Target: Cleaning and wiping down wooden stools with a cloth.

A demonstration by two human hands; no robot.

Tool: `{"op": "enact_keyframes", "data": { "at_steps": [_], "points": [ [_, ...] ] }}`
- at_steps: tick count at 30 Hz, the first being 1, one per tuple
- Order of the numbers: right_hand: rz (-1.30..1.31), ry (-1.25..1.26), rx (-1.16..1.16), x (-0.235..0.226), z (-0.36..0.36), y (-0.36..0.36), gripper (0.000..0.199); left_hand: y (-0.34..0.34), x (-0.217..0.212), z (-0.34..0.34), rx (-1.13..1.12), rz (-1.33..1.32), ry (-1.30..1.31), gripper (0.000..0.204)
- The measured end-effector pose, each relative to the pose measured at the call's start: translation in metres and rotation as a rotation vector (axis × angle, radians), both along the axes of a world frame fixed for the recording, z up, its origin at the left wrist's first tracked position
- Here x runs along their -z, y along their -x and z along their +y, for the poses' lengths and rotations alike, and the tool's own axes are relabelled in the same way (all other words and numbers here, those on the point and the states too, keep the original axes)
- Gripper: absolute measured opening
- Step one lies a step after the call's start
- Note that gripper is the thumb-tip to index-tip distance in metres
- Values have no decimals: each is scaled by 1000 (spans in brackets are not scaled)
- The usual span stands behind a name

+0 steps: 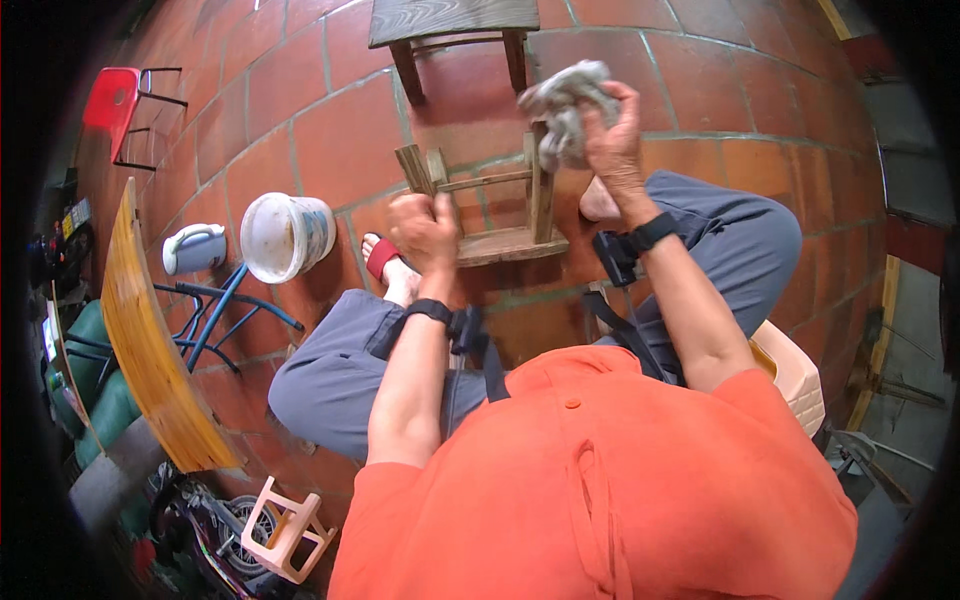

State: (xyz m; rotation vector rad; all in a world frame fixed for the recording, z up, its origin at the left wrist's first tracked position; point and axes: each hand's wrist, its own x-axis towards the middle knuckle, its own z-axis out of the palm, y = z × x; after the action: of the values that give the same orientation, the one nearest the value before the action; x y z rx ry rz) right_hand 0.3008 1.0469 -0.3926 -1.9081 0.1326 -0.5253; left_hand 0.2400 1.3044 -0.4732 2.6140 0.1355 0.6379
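A small wooden stool (pixel 510 246) is between my feet, its legs pointing away from its seat, which is at the near end. Closed around the stool's left leg is my left hand (pixel 425 228). My right hand (pixel 614 145) grips a crumpled grey-white rag (pixel 568 108), held by the stool's right leg. Whether the rag touches that leg I cannot tell. Part of the left leg is hidden behind my fingers.
A dark wooden bench (pixel 455 20) stands ahead on the red tiled floor (pixel 345 125). To the left are a white bucket (pixel 318 228), a pale blue jug (pixel 196 250), a leaning wooden tabletop (pixel 150 340) and a red chair (pixel 112 100). A small plastic stool (pixel 288 530) stands lower left.
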Motion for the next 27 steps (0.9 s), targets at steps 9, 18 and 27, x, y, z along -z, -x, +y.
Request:
{"op": "enact_keyframes", "data": {
  "at_steps": [9,18,27],
  "points": [
    [192,279,-115,79,16,58,58,1,66,23,-163,887,750,81],
    [513,619,-554,84,23,117,54,14,54,31,-313,839,471,82],
    [174,578,-175,55,12,17,45,-2,47,35,-191,965,557,90]
  ]
}}
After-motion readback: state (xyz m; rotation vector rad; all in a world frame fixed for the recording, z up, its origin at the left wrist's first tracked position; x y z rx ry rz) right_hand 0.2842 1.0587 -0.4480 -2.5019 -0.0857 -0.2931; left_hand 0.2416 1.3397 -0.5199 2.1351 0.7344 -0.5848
